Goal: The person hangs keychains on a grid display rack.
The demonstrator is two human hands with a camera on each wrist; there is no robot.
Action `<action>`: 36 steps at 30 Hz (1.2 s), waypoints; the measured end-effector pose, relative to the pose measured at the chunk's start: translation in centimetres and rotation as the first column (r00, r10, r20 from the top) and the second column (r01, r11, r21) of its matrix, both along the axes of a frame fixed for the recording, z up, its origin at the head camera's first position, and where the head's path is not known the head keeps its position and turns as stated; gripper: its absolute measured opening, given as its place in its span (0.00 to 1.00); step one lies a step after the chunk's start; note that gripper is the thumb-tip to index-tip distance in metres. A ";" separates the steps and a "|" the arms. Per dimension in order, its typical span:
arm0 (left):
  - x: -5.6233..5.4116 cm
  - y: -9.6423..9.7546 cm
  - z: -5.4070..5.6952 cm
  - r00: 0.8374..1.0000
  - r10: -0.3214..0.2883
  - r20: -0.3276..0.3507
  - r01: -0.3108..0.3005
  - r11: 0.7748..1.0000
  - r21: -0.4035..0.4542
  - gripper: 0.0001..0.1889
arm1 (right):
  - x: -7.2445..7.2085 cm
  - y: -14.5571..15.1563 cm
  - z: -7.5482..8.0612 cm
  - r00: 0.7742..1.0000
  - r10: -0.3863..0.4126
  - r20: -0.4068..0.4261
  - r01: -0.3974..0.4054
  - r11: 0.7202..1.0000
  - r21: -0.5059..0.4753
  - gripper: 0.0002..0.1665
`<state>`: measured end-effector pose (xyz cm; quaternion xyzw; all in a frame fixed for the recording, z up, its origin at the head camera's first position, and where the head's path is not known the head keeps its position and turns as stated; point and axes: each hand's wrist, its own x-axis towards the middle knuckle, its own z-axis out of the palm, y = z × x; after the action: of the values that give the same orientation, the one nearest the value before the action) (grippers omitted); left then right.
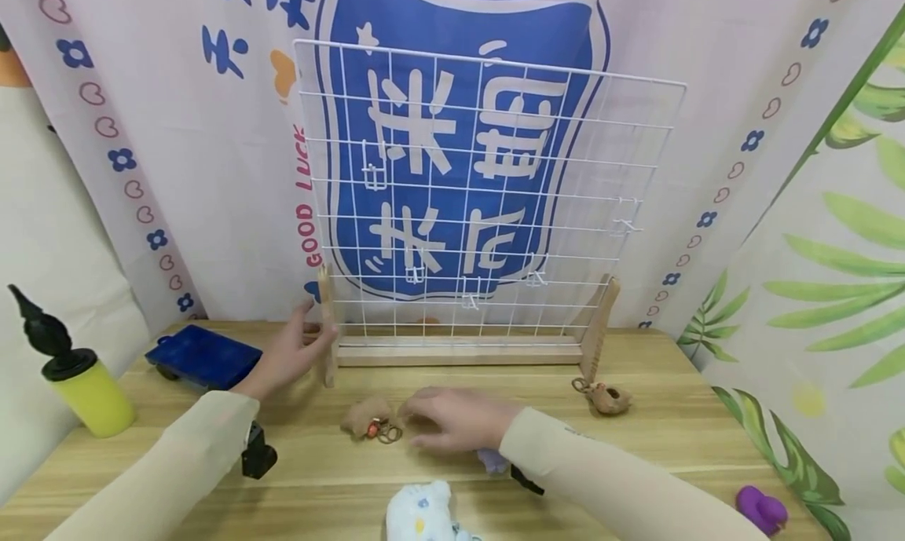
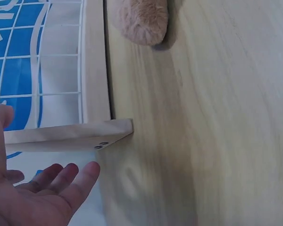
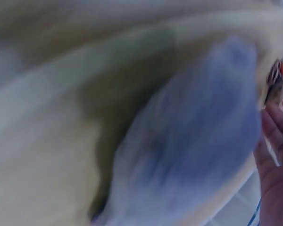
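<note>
A white wire grid (image 1: 481, 60) stands upright in a wooden base (image 1: 459, 356). My left hand (image 1: 293, 349) is at the base's left wooden upright (image 2: 70, 134), thumb and fingers spread on either side of it. Over the table, my right hand (image 1: 459, 419) hovers with loosely bent fingers, holding nothing. Just left of its fingertips lies a brown plush keychain (image 1: 366, 415) with a metal ring and a red bit. A fuzzy purple plush (image 3: 188, 136) lies below the right wrist, partly hidden by it in the head view.
Several small white hooks hang on the grid. Another brown plush keychain (image 1: 610, 400) lies by the right upright. A white plush (image 1: 419, 513) sits at the front, a purple object (image 1: 762, 509) at front right. On the left are a blue cart (image 1: 205, 358) and a yellow pump bottle (image 1: 95, 400).
</note>
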<state>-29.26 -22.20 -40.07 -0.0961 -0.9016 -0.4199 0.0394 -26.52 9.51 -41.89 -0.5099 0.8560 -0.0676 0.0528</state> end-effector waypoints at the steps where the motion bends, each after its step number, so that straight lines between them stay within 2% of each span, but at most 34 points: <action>1: -0.1 0.1 -0.2 1.000 -0.010 0.007 0.010 1.000 0.008 0.46 | 0.1 -0.3 -0.3 1.000 0.011 -0.015 -0.010 1.000 0.003 0.30; 6: -0.5 0.4 -1.1 0.999 -0.024 0.048 0.024 1.000 0.015 0.45 | 0.5 -1.6 -0.9 1.000 -0.007 -0.022 0.007 0.999 0.034 0.32; 10: -0.9 0.7 -1.4 0.996 -0.026 0.086 0.026 1.000 0.007 0.45 | 0.7 -2.2 -0.4 0.999 -0.035 0.001 0.035 0.999 0.036 0.31; 15: -1.2 0.7 -2.0 0.995 -0.023 0.095 0.023 1.000 -0.002 0.45 | 1.2 -3.2 0.2 0.998 -0.051 -0.030 0.052 0.997 0.060 0.29; 20: -1.3 0.8 -2.5 0.996 -0.031 0.082 0.033 0.999 -0.020 0.45 | 1.2 -3.8 -0.1 0.994 -0.085 -0.069 0.091 0.993 0.078 0.26; 29: -1.6 0.9 -2.8 0.997 -0.059 0.051 0.060 0.998 -0.028 0.44 | 0.8 -3.8 -0.3 0.992 -0.116 -0.046 0.118 0.992 0.053 0.19; 36: -1.4 0.8 -3.0 0.998 -0.053 0.038 0.055 0.997 -0.052 0.39 | 1.0 -3.8 -0.6 0.992 -0.117 -0.041 0.119 0.992 0.038 0.17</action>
<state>-30.66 -21.40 -43.02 -0.1139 -0.9101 -0.3982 0.0087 -25.49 5.75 -42.52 -0.4583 0.8867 -0.0436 0.0426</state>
